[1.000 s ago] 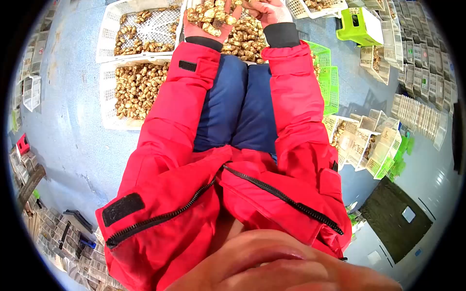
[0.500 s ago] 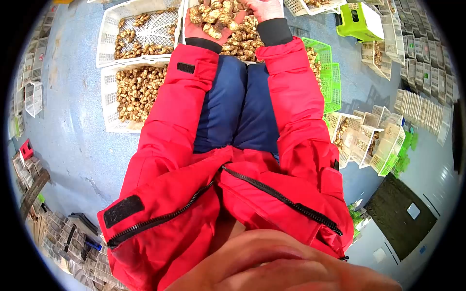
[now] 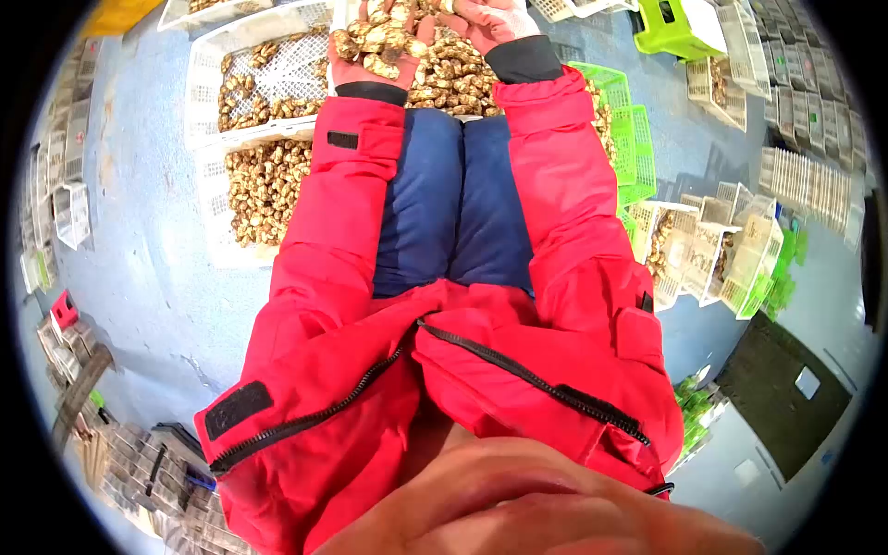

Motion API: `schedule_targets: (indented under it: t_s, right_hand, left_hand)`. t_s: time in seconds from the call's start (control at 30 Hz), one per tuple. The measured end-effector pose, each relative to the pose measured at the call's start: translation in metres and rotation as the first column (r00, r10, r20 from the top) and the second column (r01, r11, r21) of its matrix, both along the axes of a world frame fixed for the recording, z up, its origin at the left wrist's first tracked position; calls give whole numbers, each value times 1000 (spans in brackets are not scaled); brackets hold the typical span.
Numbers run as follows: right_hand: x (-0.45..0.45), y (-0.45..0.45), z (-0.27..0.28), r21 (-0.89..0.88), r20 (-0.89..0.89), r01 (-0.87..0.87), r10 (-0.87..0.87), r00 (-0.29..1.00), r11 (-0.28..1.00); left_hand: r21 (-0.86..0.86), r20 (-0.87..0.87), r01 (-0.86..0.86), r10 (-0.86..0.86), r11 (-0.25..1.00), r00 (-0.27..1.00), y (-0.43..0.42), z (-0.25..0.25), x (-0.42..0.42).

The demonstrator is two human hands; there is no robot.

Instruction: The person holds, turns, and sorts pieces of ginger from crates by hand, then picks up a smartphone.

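My left hand point(image 3: 372, 67) is palm up, cradling several knobbly brown-and-cream bulb-like pieces point(image 3: 384, 39) above a white crate at the top edge of the view. Just to its right is my right hand point(image 3: 492, 26), over the same crate. Its fingers point left, and a small yellowish piece shows at their tips; the frame's edge cuts part of this off. Below both hands, a heap of similar bulb-like pieces point(image 3: 455, 81) fills the crate in front of my knees.
To the left stand a sparsely filled white crate point(image 3: 196, 88) and a fuller white crate point(image 3: 211, 190). Green baskets point(image 3: 635, 153) stand close by my right knee. A green stool point(image 3: 680, 32) and more white crates point(image 3: 680, 245) sit farther right on the blue floor.
My left hand has shifted slightly left and down with its handful. My right hand has moved a little left and lower, its fingers closer to the left hand. The view has tilted slightly.
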State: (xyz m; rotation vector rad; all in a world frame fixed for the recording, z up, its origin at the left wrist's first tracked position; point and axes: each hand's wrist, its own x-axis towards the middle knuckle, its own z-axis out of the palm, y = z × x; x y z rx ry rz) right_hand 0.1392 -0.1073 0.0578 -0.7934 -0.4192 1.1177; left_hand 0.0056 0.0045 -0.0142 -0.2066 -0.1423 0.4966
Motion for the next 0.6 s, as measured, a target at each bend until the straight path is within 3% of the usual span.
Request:
schedule_targets:
  t_s: [0.03,0.17,0.23,0.27,0.37,0.4,0.43,0.5,0.57,0.6]
  right_hand:
    - [-6,2,2,-25,-12,99,-99,995,995]
    - [10,-8,-31,147,31,34,-38,999,989]
    - [16,-14,-39,83,41,68,-71,997,994]
    - [17,-15,-41,186,-16,43,-40,999,982]
    - [0,-11,-19,45,-213,323,-307,928,945]
    - [26,-12,-66,263,-110,70,-42,993,962]
    - [5,-14,-28,43,-146,251,-242,959,967]
    - [22,-25,-41,218,-35,27,-20,999,976]
    - [2,-37,1,-107,-94,239,-249,964,965]
    - [2,-32,-3,-89,-115,300,-309,944,950]
  left_hand:
    - [4,-19,-5,5,1000,1000,1,0,-1]
    - [-10,-67,29,-30,1000,997,3,-2,-3]
    - [25,-96,25,-23,999,995,5,-7,-1]
    - [38,-100,25,-21,999,995,6,-9,1]
    - [19,-105,28,-26,999,994,7,-5,2]
    - [-1,-110,39,-39,999,993,4,-3,1]
    - [40,-119,12,-7,999,993,2,-5,2]
    - [-17,-134,22,-24,1000,991,5,-9,2]
    - [-14,-142,32,-34,999,989,6,-12,1]
    - [-11,-141,29,-30,1000,990,7,-12,2]
